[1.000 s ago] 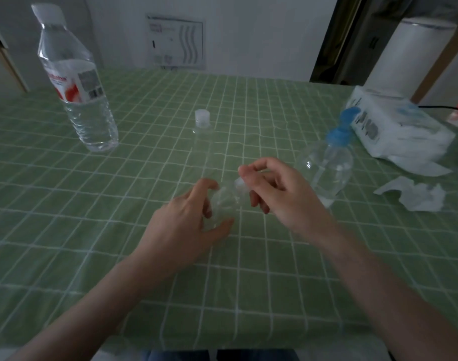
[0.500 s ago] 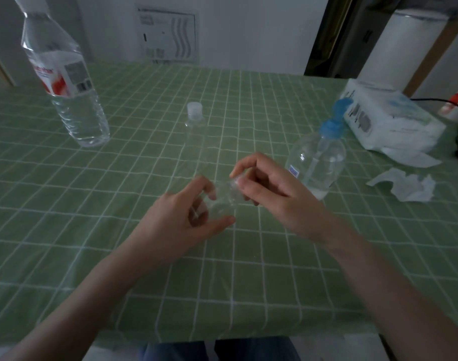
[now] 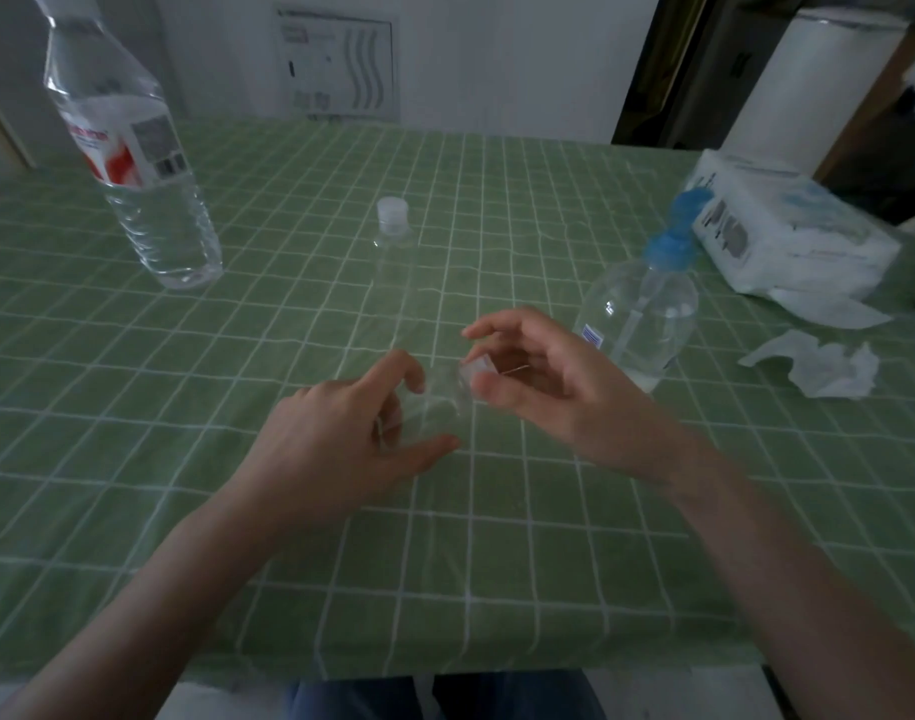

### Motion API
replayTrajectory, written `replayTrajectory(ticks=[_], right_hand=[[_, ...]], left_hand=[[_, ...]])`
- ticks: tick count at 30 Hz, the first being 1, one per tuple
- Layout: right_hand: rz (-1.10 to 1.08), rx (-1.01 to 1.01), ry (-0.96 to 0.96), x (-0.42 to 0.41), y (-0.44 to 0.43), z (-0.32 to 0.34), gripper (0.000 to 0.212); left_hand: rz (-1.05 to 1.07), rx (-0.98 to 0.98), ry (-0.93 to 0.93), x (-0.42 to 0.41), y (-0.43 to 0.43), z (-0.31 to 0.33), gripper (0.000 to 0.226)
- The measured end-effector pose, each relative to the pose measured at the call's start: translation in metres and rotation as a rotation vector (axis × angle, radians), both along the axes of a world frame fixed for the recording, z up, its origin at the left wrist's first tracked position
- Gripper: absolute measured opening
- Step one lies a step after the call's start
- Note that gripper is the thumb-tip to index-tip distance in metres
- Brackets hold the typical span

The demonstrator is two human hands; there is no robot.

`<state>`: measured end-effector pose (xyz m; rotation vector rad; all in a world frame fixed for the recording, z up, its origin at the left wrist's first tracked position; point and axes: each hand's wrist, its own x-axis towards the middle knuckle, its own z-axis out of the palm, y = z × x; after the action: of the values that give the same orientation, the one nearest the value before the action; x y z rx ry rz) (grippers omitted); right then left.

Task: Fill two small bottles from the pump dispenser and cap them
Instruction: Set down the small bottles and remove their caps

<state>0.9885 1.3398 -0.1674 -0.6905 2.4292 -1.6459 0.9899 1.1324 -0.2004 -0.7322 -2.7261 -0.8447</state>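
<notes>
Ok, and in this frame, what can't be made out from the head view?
All in the head view:
- Fill level of the small bottle: clear plastic, dim and blurred, with the left hand wrapped round it.
- Whether the cap is threaded on: hidden by the right hand.
- Top of the water bottle: cut off by the upper edge.
- Label on the pump dispenser: too small to read.

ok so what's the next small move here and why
Probably a twist of the cap with the right hand to seat it, since its thumb and fingers pinch the cap at the mouth of the small bottle that the left hand grips. The other small bottle already stands capped behind; how tight this cap is cannot be told.
</notes>
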Motion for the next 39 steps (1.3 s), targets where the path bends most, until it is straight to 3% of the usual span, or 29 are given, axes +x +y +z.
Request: replayTrajectory(ticks=[3, 8, 11, 14, 18, 23, 27, 31, 35, 39], right_hand=[[-0.04, 0.062, 0.032, 0.0004, -0.006, -0.0002, 0.034], [0.01, 0.068, 0.045, -0.0032, -0.0033, -0.0047, 0.01], [0.012, 0.005, 0.022, -0.0033, -0.0013, -0.0046, 0.023], [-0.035, 0.101, 0.019, -0.0029, -0.0039, -0.0039, 0.034], [0.024, 0.086, 0.046, -0.004, -0.0017, -0.0056, 0.013], [-0.012, 0.12, 0.043, -0.0021, -0.0049, -0.0054, 0.038], [0.031, 0.08, 0.039, -0.0037, -0.0023, -0.0072, 0.018], [-0.008, 0.058, 0.003, -0.0029, -0.0024, -0.0062, 0.038], [0.022, 0.079, 0.032, -0.0033, -0.002, -0.0071, 0.018], [-0.003, 0.044, 0.015, -0.0023, -0.0019, -0.0061, 0.031]], left_hand=[[-0.011, -0.011, -0.005, 0.0004, 0.0012, 0.0012, 0.043], [0.008, -0.038, -0.016, 0.001, -0.0004, -0.0003, 0.043], [0.019, -0.035, -0.012, 0.0009, -0.0028, -0.0006, 0.047], [0.018, -0.044, -0.011, 0.0007, -0.0027, 0.0003, 0.048], [0.01, -0.059, -0.005, 0.0008, -0.0036, 0.0, 0.045], [0.01, -0.041, -0.002, 0.0002, -0.0053, -0.002, 0.048], [0.0, -0.04, 0.002, 0.0001, -0.0057, -0.0024, 0.048], [0.015, -0.037, 0.0, 0.0004, -0.0077, -0.0027, 0.052], [0.001, -0.048, -0.002, 0.0001, -0.0073, -0.0019, 0.055], [-0.004, -0.046, 0.002, 0.0013, -0.0082, -0.0024, 0.049]])
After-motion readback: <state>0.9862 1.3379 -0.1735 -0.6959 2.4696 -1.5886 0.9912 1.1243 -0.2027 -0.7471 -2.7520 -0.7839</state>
